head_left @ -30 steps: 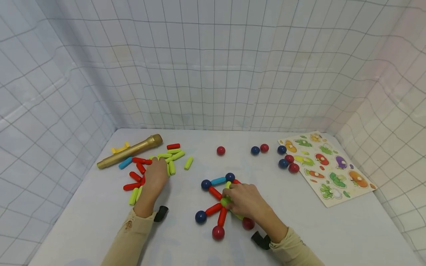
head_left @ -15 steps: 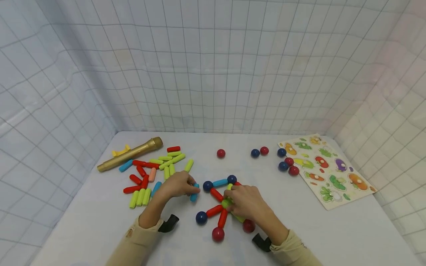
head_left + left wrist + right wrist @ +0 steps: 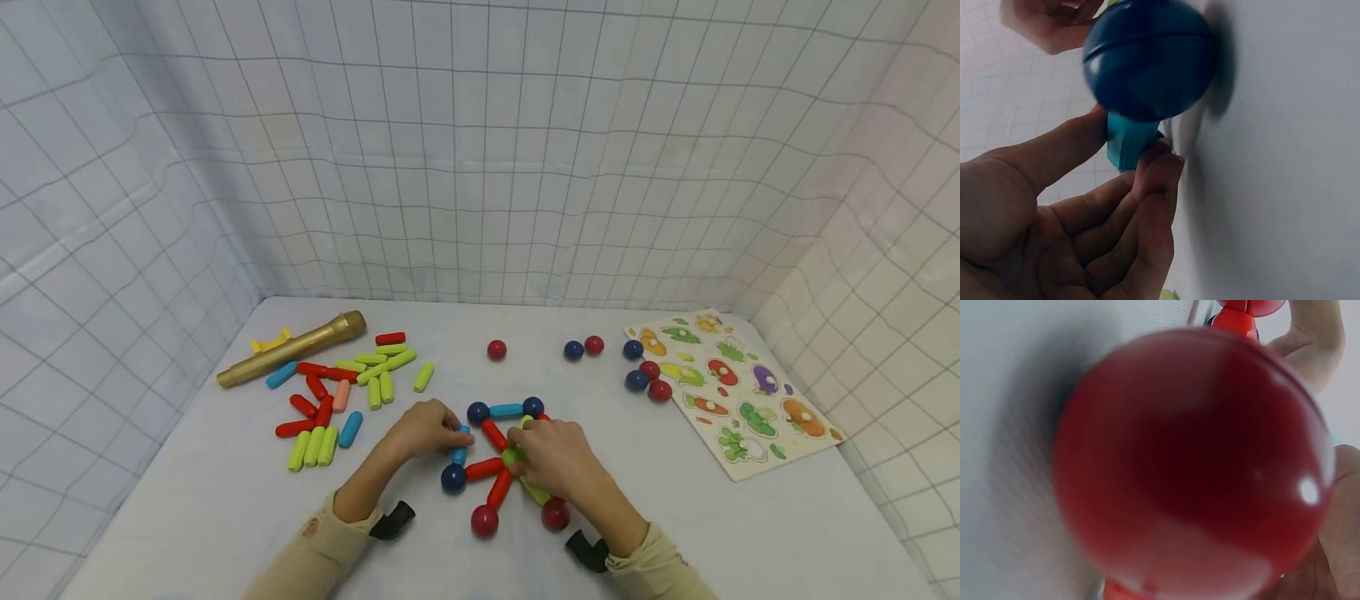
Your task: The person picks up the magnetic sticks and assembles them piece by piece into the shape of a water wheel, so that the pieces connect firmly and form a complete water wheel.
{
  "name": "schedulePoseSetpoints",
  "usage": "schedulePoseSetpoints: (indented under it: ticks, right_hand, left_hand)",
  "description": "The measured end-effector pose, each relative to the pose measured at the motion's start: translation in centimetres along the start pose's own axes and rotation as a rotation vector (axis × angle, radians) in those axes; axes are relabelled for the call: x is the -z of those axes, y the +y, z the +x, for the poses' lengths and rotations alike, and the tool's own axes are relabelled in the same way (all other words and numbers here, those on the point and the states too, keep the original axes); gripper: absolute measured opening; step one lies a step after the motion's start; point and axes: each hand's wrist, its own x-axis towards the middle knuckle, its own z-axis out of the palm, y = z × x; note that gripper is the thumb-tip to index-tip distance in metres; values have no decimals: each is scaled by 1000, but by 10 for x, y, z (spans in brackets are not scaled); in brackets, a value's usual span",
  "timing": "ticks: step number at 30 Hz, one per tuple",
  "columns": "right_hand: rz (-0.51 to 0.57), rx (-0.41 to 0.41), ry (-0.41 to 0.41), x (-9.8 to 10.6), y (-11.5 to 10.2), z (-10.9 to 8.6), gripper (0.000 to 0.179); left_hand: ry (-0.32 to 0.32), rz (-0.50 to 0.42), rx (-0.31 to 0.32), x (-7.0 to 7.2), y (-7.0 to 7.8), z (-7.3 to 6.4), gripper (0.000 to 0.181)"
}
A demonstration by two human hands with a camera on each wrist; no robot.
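My left hand [image 3: 423, 429] pinches a light blue magnetic rod [image 3: 459, 456] between thumb and fingers. One end of the rod meets a dark blue ball [image 3: 1147, 59], which fills the top of the left wrist view. With its fingers curled, my right hand [image 3: 558, 457] holds the green ball [image 3: 512, 458] in the middle of a star of rods and balls. Red rods [image 3: 485, 469] fan out from that centre, and another light blue rod [image 3: 506, 411] joins two dark blue balls at the back. A red ball [image 3: 1191, 462] looms close in the right wrist view, hiding most of the right hand there.
Left on the table lie several loose rods: green [image 3: 312, 447], red [image 3: 303, 406], light blue [image 3: 350, 429] and one salmon [image 3: 341, 396]. A gold microphone [image 3: 292, 349] lies behind them. Loose balls [image 3: 660, 391] and a vegetable puzzle board [image 3: 742, 396] are at right.
My left hand has taken a light blue rod from the left pile and brought it right, to the front-left dark blue ball. The star has turned slightly; my right hand stays on its centre.
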Motion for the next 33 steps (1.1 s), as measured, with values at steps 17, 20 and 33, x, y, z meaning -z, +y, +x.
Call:
schedulePoseSetpoints:
  ticks: [17, 20, 33]
  right_hand:
    - [19, 57, 3, -3, -4, 0, 30]
    - [21, 66, 7, -3, -5, 0, 30]
    - [108, 167, 24, -3, -2, 0, 28]
  left_hand:
    - [7, -18, 9, -1, -3, 0, 22]
    - [39, -4, 31, -2, -3, 1, 28]
    - [363, 225, 130, 44, -35, -6, 24]
